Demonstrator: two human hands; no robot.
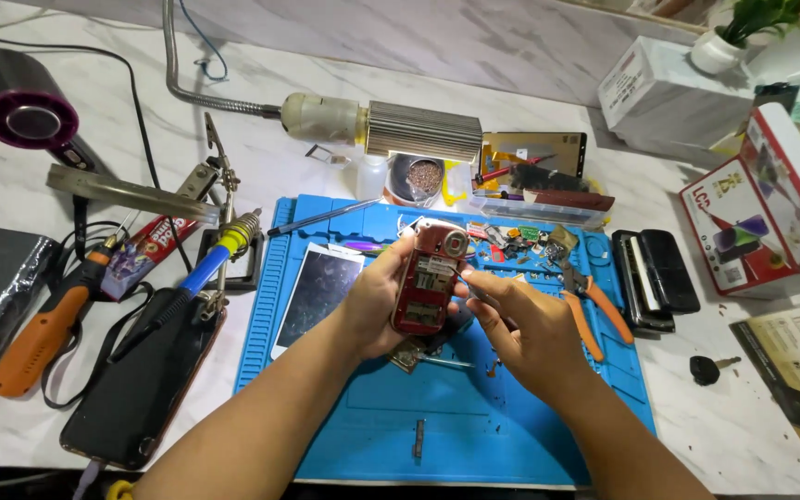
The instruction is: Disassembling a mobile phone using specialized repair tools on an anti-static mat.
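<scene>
Red phone (428, 278), an old handset with its back cover off, is held up above the blue mat (474, 417) near the middle of the desk (743, 435). Its long axis runs nearly straight away from the person, tilted slightly to the right at the far end. The camera end points away, and the open back, with a pale label, is turned up toward the head camera. The phone is gripped along its left edge and underside by the left hand (372, 301), with the fingers curled round it. The right hand (525, 324) lies just to the right of the phone and a little nearer the person, its fingertips brought to the phone's right edge about halfway along. The fingers are pinched together, and whether a small tool or part is held between them cannot be told. The left hand is thus the carrying hand, and the right is the nearer one for work on the right edge. A white-framed screen (317, 292) lies flat on the mat beside the left hand, and orange-handled cutters (594, 310) lie beyond the right hand.
</scene>
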